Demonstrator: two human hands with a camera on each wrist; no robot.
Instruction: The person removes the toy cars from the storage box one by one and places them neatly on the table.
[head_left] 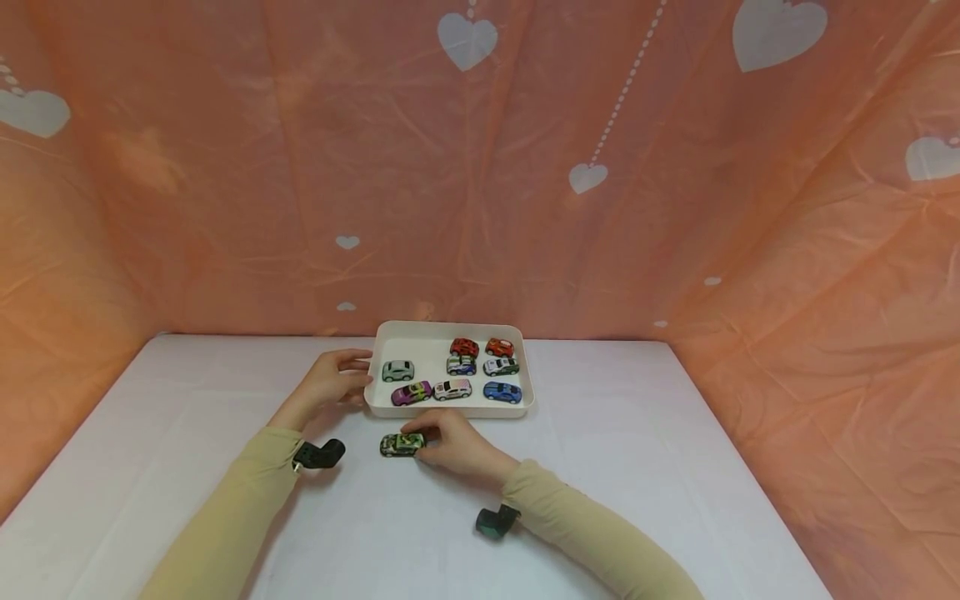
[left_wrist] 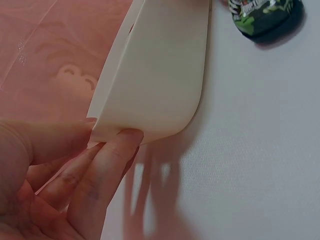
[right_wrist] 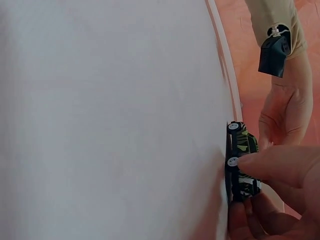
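I monitor a white-covered table [head_left: 637, 433] against an orange heart-print curtain [head_left: 525, 267]. Left hand [head_left: 328, 386]: fingers extended, touching the white tray [head_left: 416, 340] (eight toy cars [head_left: 452, 389] inside) at 9 o'clock. Right hand [head_left: 456, 444]: pinching the camouflage toy car [head_left: 397, 446], outside the tray at 7 o'clock.

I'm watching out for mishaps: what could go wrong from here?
If the right hand loosens its pinch, the camouflage car might roll away on its wheels. A push from the left hand, touching the white tray, might slide it and set the toy cars inside rolling.
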